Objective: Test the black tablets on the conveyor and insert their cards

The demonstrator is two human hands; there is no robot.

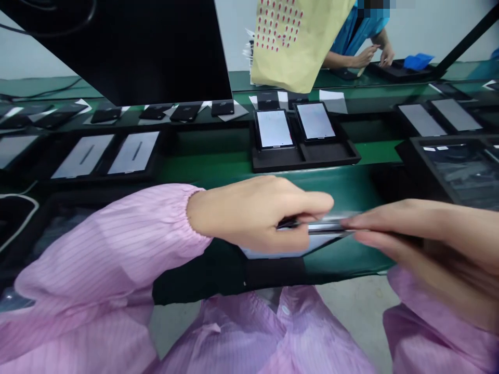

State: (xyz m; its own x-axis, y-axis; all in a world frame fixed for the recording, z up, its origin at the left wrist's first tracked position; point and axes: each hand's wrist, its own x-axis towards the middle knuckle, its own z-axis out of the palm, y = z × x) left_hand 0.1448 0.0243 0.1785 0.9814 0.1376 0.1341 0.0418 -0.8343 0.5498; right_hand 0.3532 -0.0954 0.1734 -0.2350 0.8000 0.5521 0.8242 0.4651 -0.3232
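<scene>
My left hand (257, 213), in a pink striped sleeve, is closed in a pinch on the edge of a thin flat phone (323, 231) held level just above a black tray (234, 270) at the near edge of the green belt. My right hand (421, 244) comes in from the right, fingers pressed together on the phone's other end. The phone is seen almost edge-on, its pale screen side facing down.
A black tray (335, 156) with two lit-screen phones (275, 129) sits on the green conveyor (202, 166) beyond my hands. More trays with phones lie left (105, 156) and right (460, 166). A black monitor (136, 47) hangs top left. Another person (362, 41) in blue works across the belt.
</scene>
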